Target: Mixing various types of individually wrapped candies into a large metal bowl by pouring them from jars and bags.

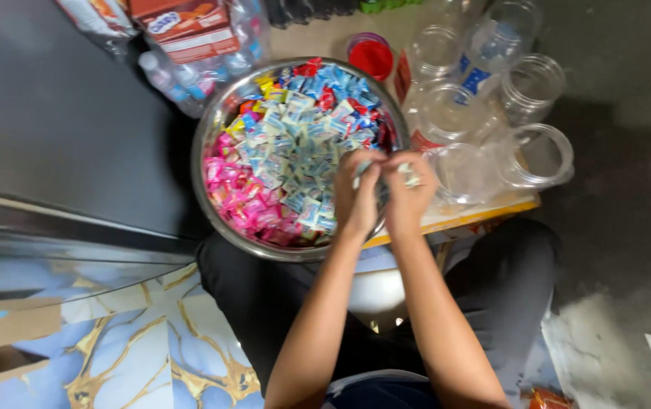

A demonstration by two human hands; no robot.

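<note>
Heaped in the steel bowl [212,129] at left: small wrapped sweets, pink, pale blue, red. At its right rim, left hand [357,193] and right hand [409,195] pinched together on one pale sweet wrapper [410,179]. Likely light, crinkly, slippery; best pinched at twisted ends.

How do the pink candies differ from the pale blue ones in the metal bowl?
The pink candies crowd the bowl's left edge; the pale blue candies fill its middle. The blue heap is plainly larger than the pink one. Both are small wrapped pieces.
</note>
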